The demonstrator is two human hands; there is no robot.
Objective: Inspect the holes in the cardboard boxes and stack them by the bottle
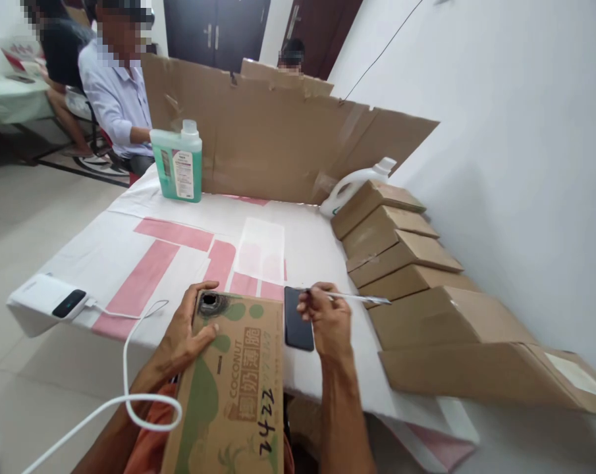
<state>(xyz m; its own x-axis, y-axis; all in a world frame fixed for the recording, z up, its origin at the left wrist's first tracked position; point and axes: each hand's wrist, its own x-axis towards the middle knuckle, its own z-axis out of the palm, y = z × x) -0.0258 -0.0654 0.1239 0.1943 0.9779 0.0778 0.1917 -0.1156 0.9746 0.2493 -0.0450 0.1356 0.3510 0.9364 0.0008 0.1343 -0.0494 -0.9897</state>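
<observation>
Head view: cardboard box point(228, 388) in the left hand point(185, 331), slim pen-like tool point(363, 299) in the right hand point(331, 319).
The left fingers and thumb clamp the box's far left corner, a dark-rimmed hole point(209, 300) between index finger and thumb; the right fingers pinch together on the tool, which juts out to their right. A phone point(296, 332) lies beneath the right fingertips; whether they touch it, I cannot tell.

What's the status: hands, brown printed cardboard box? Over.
Left hand holding brown printed cardboard box at upper left. Right hand holding slim silver pen-like stick. Flat black phone partly hidden by right hand.
</observation>
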